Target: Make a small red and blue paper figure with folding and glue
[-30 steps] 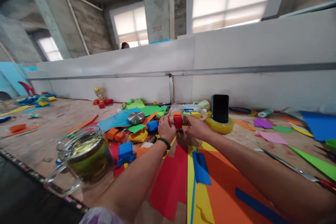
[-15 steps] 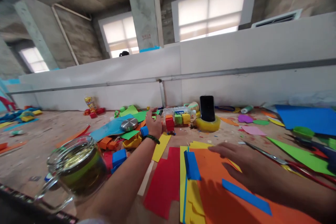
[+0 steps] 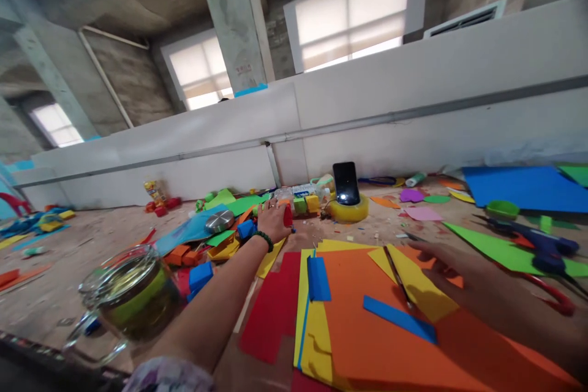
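My left hand point(image 3: 274, 220), with a dark bead bracelet on the wrist, reaches forward with its fingers curled around a small red block point(image 3: 288, 215). Green and yellow blocks point(image 3: 312, 203) sit just right of it, before a clear plastic bottle point(image 3: 303, 190). My right hand point(image 3: 443, 266) hovers low at the right, its fingers loosely apart, over the red-handled scissors point(image 3: 554, 299), which it mostly hides. Beside it a thin brown stick-like tool point(image 3: 397, 275) lies on folded yellow paper point(image 3: 425, 291). Orange sheets point(image 3: 353, 294) and a blue strip point(image 3: 399, 318) lie below.
A glass mug of tea point(image 3: 133, 300) stands at the near left. A phone point(image 3: 346, 184) leans upright in a yellow tape roll point(image 3: 351, 209). Dark blue scissors point(image 3: 546, 248) lie at the right. A round metal lid point(image 3: 219, 221) and scattered colored paper cover the left side.
My left hand has moved from beside the red block onto it. My right hand has shifted right, off the orange paper and over the scissors, uncovering the brown tool. The view has turned slightly.
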A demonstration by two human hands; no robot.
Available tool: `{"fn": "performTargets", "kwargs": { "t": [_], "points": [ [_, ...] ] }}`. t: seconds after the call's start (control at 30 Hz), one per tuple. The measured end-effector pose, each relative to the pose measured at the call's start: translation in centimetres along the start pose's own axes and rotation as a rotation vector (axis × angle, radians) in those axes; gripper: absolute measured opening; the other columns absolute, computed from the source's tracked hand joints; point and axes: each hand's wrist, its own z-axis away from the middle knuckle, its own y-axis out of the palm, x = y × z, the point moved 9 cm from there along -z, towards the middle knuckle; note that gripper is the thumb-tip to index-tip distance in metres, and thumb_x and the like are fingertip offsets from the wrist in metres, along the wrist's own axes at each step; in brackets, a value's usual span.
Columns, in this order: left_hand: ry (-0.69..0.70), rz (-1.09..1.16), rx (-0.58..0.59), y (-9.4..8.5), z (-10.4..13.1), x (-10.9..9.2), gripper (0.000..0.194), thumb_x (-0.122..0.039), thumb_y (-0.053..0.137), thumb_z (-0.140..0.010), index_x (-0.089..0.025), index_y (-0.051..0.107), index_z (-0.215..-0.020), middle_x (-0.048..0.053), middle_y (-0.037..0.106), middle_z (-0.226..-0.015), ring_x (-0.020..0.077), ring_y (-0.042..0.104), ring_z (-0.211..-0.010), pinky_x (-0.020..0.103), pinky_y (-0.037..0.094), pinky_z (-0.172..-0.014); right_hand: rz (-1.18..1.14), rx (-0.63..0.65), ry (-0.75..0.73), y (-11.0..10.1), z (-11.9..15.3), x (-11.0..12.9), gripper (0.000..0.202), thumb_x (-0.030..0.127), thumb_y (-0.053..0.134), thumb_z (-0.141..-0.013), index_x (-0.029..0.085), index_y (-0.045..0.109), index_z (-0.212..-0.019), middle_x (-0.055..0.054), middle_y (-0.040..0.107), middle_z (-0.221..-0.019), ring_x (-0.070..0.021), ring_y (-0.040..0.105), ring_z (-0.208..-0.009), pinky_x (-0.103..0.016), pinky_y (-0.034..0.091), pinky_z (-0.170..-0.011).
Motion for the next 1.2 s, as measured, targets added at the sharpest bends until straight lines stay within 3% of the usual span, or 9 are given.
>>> {"fn": "performTargets", "kwargs": {
  "t": [0.2,0.3,0.6,0.77,1.2],
  "points": [
    [-0.032,-0.110,0.004,1.1,-0.2,-1.0,0.047,-0.028,0.067,-0.071,-0.020,0.056,-0.116,0.014,0.053,-0.128,0.0324,0.043,-0.121,0.050,0.026,-0.106,-0.120,0.135,-0.006,1.1,0.4,0.4,0.044,0.031,0.047,-0.086,0.021,0.058,-0.128,-0.009,0.071,-0.102,-0.0179,0.069,-0.078,-0.028,0.055,-0.067],
    [-0.051,-0.141,-0.015,1.4,0.0,-1.1,0.042,-0.025,0.063,-0.075,-0.019,0.055,-0.116,0.015,0.052,-0.128,0.0319,0.043,-0.120,0.049,0.025,-0.105,-0.129,0.154,-0.006,1.3,0.4,0.3,0.046,0.032,0.047,-0.085,0.023,0.057,-0.129,-0.008,0.071,-0.098,-0.0181,0.069,-0.075,-0.028,0.054,-0.063],
    [-0.019,-0.174,-0.014,2.3,0.0,-1.5,0.039,-0.026,0.067,-0.077,-0.017,0.055,-0.113,0.015,0.055,-0.127,0.0308,0.044,-0.120,0.049,0.021,-0.110,-0.123,0.151,-0.025,1.1,0.9,0.6,0.045,0.034,0.045,-0.089,0.023,0.055,-0.131,-0.007,0.071,-0.090,-0.0187,0.067,-0.071,-0.031,0.053,-0.062],
    [-0.005,-0.178,-0.010,2.7,-0.1,-1.5,0.039,-0.027,0.068,-0.078,-0.016,0.055,-0.113,0.016,0.056,-0.127,0.0312,0.044,-0.122,0.050,0.020,-0.111,-0.160,0.083,-0.020,0.8,1.0,0.8,0.044,0.034,0.045,-0.088,0.026,0.056,-0.130,-0.006,0.070,-0.089,-0.0181,0.065,-0.069,-0.030,0.051,-0.060],
    [-0.060,-0.139,-0.030,2.3,0.1,-1.0,0.036,-0.023,0.063,-0.079,-0.018,0.056,-0.114,0.015,0.058,-0.125,0.0312,0.046,-0.120,0.051,0.021,-0.110,-0.116,0.135,-0.068,0.7,0.9,1.7,0.045,0.029,0.047,-0.088,0.026,0.054,-0.132,-0.005,0.070,-0.093,-0.0161,0.067,-0.070,-0.027,0.053,-0.061]
  ]
}}
